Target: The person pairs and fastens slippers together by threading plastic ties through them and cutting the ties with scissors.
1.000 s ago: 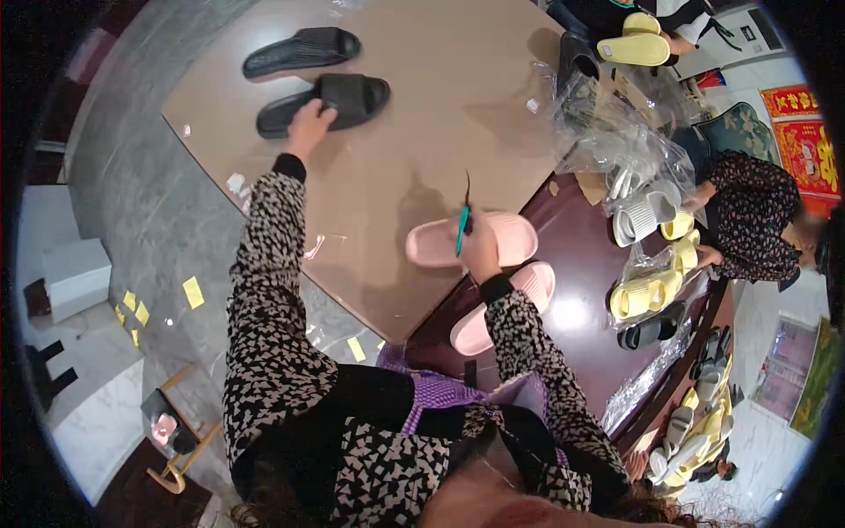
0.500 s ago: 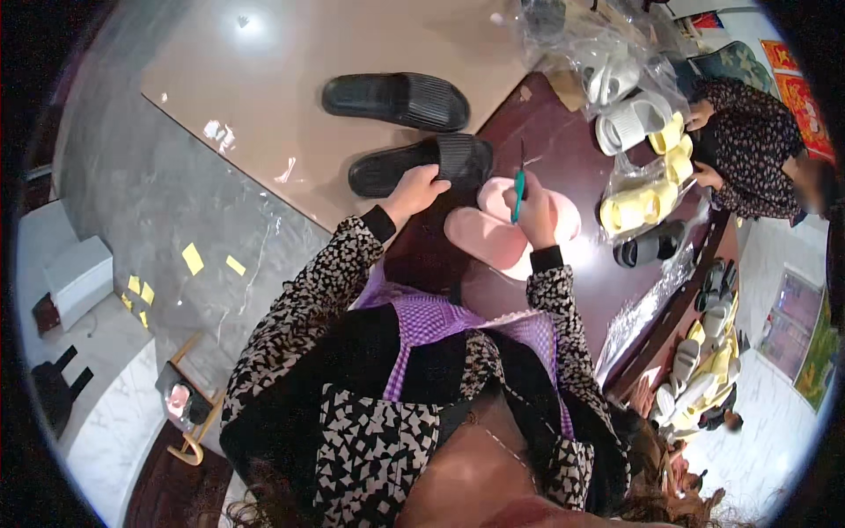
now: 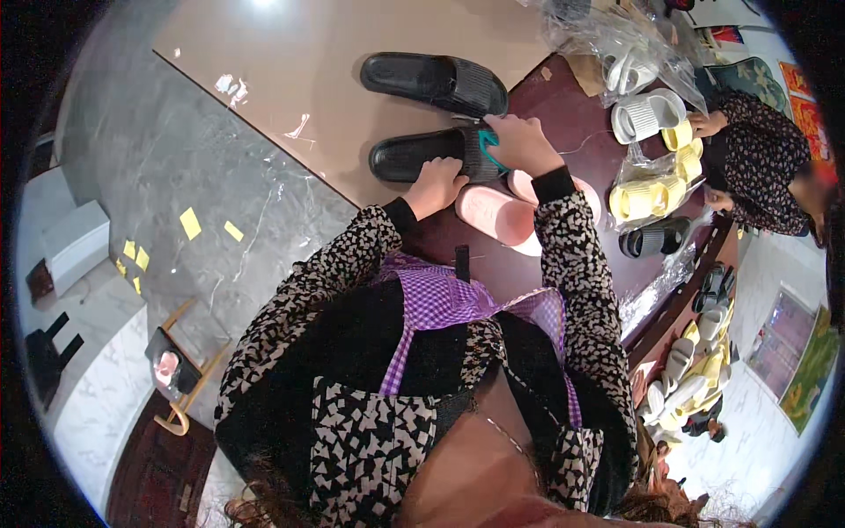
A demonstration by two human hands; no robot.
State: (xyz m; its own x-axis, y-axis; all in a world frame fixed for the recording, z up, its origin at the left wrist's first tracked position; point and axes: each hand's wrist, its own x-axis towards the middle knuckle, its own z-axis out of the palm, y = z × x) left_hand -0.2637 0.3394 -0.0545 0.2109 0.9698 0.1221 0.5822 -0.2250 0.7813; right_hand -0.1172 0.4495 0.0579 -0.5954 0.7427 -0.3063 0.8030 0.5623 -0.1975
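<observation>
Two black slide sandals lie on the table. My left hand (image 3: 436, 187) closes on the near edge of the nearer black slide (image 3: 421, 151), beside its strap. Over that slide's ribbed strap, my right hand (image 3: 526, 148) grips small teal-handled scissors (image 3: 489, 150); the tip, by the strap's far side, is hard to make out. The farther black slide (image 3: 431, 77) lies untouched just beyond. Close below my right hand sits a pair of pink slides (image 3: 495, 214), partly covered by my wrist and sleeve.
Beige board (image 3: 290, 79) covers the table's left part; dark red tabletop (image 3: 563, 110) shows at right. Along the right stand white slides (image 3: 647, 114), yellow slides (image 3: 647, 198), another black pair (image 3: 653, 238) and clear plastic bags (image 3: 607, 35). A co-worker (image 3: 766, 163) handles the yellow ones.
My right hand has moved left and away from me with the scissors, from above the pink slides to the black slide's strap. My left hand still holds that slide. The whole view has shifted slightly.
</observation>
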